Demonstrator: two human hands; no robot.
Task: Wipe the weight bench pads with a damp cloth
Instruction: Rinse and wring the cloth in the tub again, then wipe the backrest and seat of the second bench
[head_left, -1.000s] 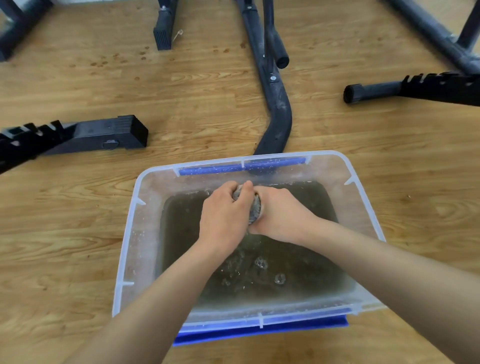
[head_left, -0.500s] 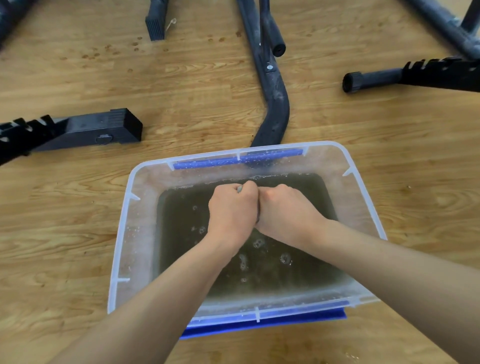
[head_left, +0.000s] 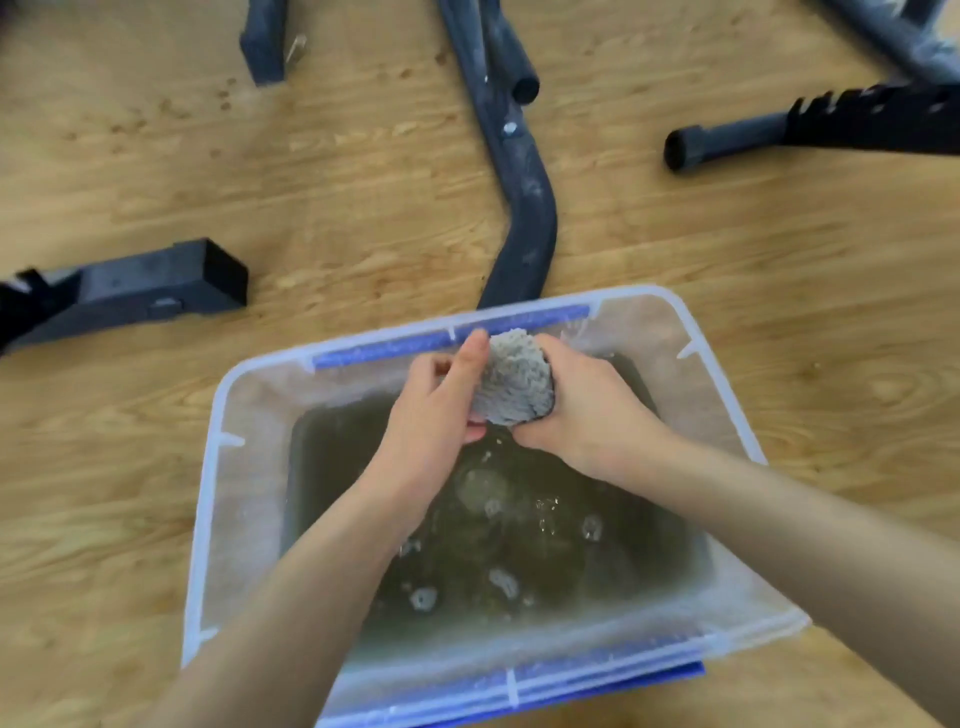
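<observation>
The clear plastic tub (head_left: 205, 519) sits on the wood floor (head_left: 311, 182), and murky water (head_left: 519, 545) fills its bottom. Above the water, close to the tub's far edge, both hands hold the balled grey cloth (head_left: 514, 384). The right hand (head_left: 587, 410) wraps round it, and the left hand (head_left: 431, 415) pinches its other side. They are probably wringing it there so the drips fall back in. Beyond the far edge lie black bench frame bars (head_left: 524, 208); no pads are visible.

text: none legible | labels: none | brands: none | numbers: none
</observation>
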